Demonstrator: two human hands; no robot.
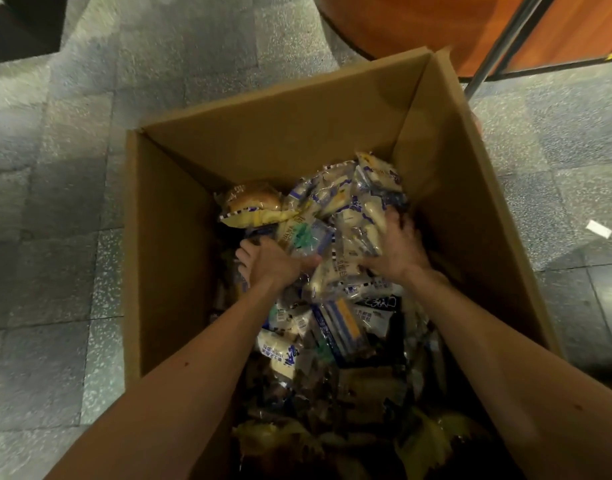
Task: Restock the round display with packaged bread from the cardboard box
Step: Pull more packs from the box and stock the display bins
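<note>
1. One cardboard box (297, 133), open at the top, fills the middle of our view. Its deep walls could catch a full armful on the way out.
2. One round display (419, 26) shows only as a curved wooden base at 1 o'clock from the box. One metal pole (509, 43) slants across it, and we judge a swinging load could knock that pole.
3. The packaged bread (346, 209) lies loose inside the box, too jumbled and blurred for us to count. The slick wrappers may slide out of a scooped bunch, and a hard squeeze would crush the soft bread.
4. We see two hands. Our left hand (270, 261), at 9 o'clock of the raised bunch, grips packets with its thumb over them and its fingers tucked under. Our right hand (398, 247), at 3 o'clock, presses in with its fingers spread.
5. One browned bun packet (252, 202), at 11 o'clock of the heap, sits outside the grasp and may tumble.
6. One paper scrap (600, 229) lies on the floor at 3 o'clock and could slip underfoot.
</note>
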